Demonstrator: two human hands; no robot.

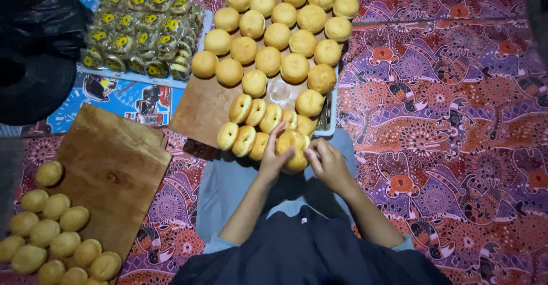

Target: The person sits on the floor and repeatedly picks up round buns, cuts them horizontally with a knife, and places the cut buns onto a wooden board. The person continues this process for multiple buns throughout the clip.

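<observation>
Bun [292, 149] sat gripped between both hands: left hand [273, 158] fingers [278, 132] wrapped over its left side, right hand [328, 162] pinching its right edge. Split buns [251, 126] lay just beyond the fingers on the wooden board [200, 111].

Both forearms rise from the bottom of the view toward twelve o'clock and converge near the centre, bare from the pale blue rolled cuffs at the elbows up to the wrists. The left hand [274, 158] comes in from about seven o'clock, wrist straight, fingers spread and curled forward with the fingertips [281, 128] pointing to twelve o'clock, the palm turned toward the other hand. The right hand [328, 162] comes in from about five o'clock, its back facing the camera, knuckles bent, the fingers folded inward toward nine o'clock. The two hands sit just beside each other, thumbs close, both closed in a loose clasp around what they share.
</observation>
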